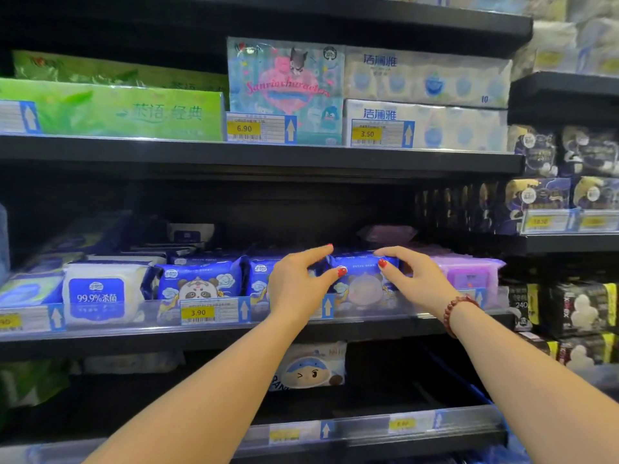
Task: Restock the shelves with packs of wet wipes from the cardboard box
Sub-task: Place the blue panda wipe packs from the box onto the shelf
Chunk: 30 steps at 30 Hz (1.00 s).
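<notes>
Both forearms extend forward to the middle shelf (234, 338). The left hand (299, 284) and right hand (413, 277) each pinch the blue wet wipes pack (363, 279), thumb on its front face and index finger over its top. The pack stands in the front row, beside the purple pack (469, 274).

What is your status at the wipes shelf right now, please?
Left grip and right grip both hold the blue pack by its ends. Pack at middle shelf front. Purple pack close on right.
</notes>
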Tool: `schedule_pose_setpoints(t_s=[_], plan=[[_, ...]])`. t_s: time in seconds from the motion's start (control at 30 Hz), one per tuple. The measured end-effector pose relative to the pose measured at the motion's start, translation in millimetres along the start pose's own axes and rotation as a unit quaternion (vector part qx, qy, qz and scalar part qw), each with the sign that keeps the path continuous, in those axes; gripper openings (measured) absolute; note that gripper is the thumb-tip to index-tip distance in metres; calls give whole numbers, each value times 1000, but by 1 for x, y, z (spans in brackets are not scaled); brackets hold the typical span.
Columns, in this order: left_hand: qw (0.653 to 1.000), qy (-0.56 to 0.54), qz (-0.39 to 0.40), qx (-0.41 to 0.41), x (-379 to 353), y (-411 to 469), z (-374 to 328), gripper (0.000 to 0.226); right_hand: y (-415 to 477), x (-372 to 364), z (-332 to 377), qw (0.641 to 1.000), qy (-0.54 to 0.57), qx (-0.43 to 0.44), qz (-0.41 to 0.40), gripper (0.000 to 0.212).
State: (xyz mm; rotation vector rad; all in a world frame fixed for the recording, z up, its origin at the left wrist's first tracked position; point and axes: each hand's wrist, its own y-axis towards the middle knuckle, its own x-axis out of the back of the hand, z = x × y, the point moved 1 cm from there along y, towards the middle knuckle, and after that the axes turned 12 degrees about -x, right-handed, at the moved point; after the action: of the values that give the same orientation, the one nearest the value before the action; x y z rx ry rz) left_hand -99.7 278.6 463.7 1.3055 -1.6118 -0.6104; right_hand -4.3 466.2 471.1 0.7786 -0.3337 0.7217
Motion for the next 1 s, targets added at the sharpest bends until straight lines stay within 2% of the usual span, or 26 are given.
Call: schedule_pose_setpoints(t_s=[0.17,0.4,0.53,0.67,0.8,1.0], plan=[[995,86,27,-31,-5,1,2,32,3,0,1,999,-46,2,-10,20],[986,109,109,-60,2,0,3,40,1,2,6,987,-161,-17,-21,32],[975,118,165,-91,23,-2,-7,43,-9,15,23,980,-188,-16,-60,37],[958,170,189,-133,57,-24,-24,49,-34,23,45,974,-219,12,-54,48],[930,237,217,-181,97,-66,-26,51,-82,14,63,970,-233,55,-40,49],[912,299,231,-160,151,-150,-4,56,-172,-36,72,941,-299,159,22,59]])
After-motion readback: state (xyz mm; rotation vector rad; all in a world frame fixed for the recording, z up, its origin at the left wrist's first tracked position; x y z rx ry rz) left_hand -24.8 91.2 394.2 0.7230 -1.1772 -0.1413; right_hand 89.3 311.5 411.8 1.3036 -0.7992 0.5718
